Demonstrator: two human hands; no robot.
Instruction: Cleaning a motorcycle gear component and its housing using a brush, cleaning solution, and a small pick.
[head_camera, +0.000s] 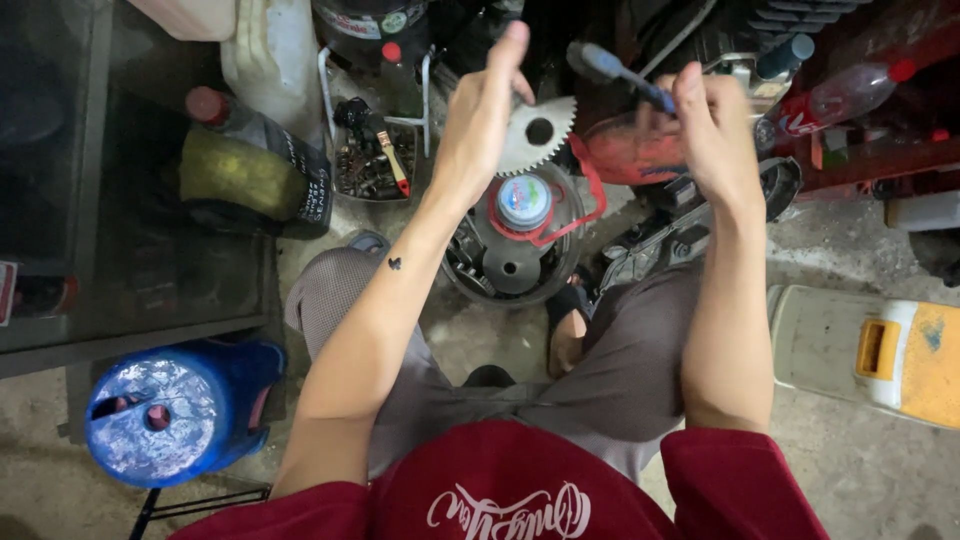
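1. Hands first: the left hand (480, 120) is raised with fingers stretched upward, its thumb and palm gripping a toothed metal gear (537, 135) by one edge.
2. The right hand (715, 125) is curled shut around the handle of a blue brush (615, 72), whose head points left toward the gear, near it but apart.
3. Gear and brush are both held in the air above a round clear tub (560, 265) on the floor.
4. Inside the tub lie dark metal parts and a bottle with a pale blue cap (524, 200); a red cord (590, 195) loops over its rim.
5. Left of the tub stands a small tray of bolts (372, 165).
6. Farther left sits a dark jug (255, 165) with a red cap.
7. A blue stool (170, 410) stands at lower left.
8. A yellow-and-white box (870, 350) lies at the right.
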